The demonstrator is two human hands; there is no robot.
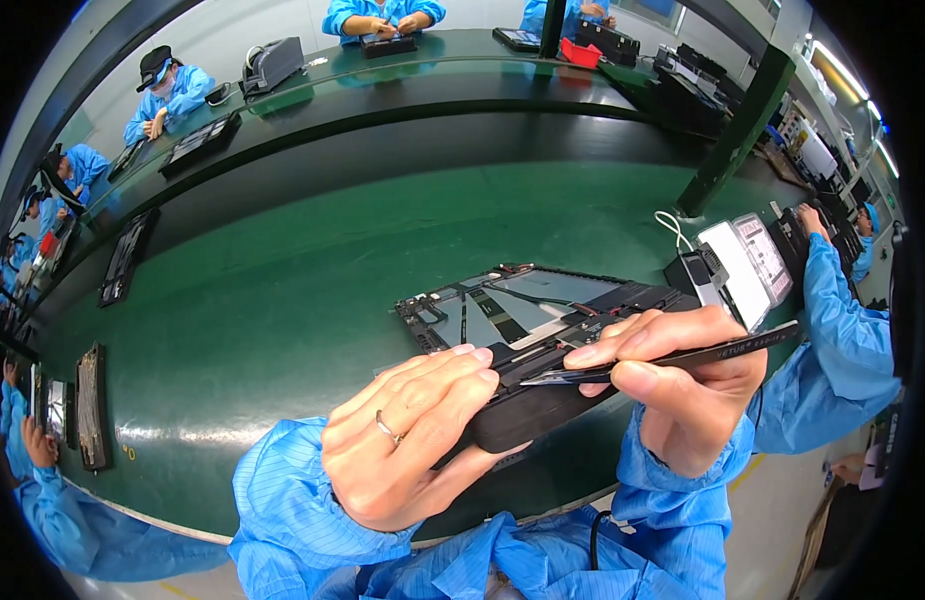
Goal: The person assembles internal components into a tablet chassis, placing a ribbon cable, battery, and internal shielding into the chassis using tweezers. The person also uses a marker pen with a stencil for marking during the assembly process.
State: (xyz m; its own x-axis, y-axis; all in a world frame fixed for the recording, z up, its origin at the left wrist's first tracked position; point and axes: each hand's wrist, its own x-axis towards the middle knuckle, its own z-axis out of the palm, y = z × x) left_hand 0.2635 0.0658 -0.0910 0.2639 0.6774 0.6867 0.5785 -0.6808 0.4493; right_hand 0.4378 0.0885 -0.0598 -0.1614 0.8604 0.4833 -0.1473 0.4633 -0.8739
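An opened black laptop-like device [543, 420] is tilted up in front of me, its thick near edge toward me. Thin boards and dark cables show on its grey inner panel. My left hand [408, 430], with a ring on one finger, grips the near left edge, fingers on top and thumb below. Between the thumb and fingers of my right hand [693, 375] are black tweezers [728, 350]. Their tips point left, at the device's near edge beside my left fingertips. What the tips touch is too small to make out.
Right of the device stand a black box [695, 275] with a white cable and a clear plastic case [763, 262]. A green post [738, 135] rises behind them. A co-worker's blue sleeve [833, 330] is close at right. Dark panels [93, 405] lie along the left bench; other people work beyond.
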